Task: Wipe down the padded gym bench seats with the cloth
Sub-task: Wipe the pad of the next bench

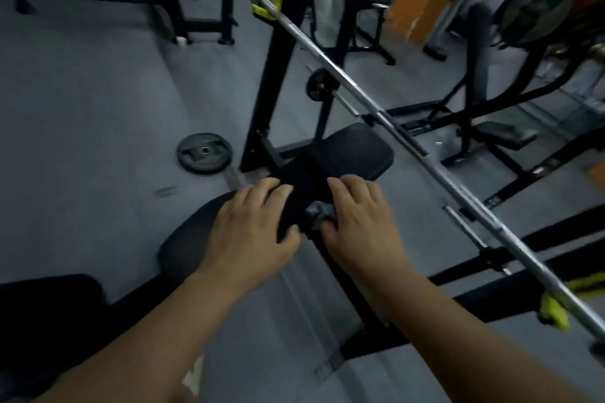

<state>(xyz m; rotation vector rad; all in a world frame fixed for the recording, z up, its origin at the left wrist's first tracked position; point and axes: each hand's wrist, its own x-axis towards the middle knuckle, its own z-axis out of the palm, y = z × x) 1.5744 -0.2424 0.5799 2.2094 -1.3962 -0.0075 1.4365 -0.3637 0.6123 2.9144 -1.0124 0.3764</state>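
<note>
Head view: left hand (253, 227), right hand (357, 221) hold cloth (299, 196) at bench seat (188, 240) edge.

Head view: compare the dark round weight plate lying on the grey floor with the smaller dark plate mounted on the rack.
The dark round flat-lying weight plate looks larger and shows grip cut-outs and a shiny hub; the small dark mounted plate stands on edge, raised. Both are dark round discs.
</note>
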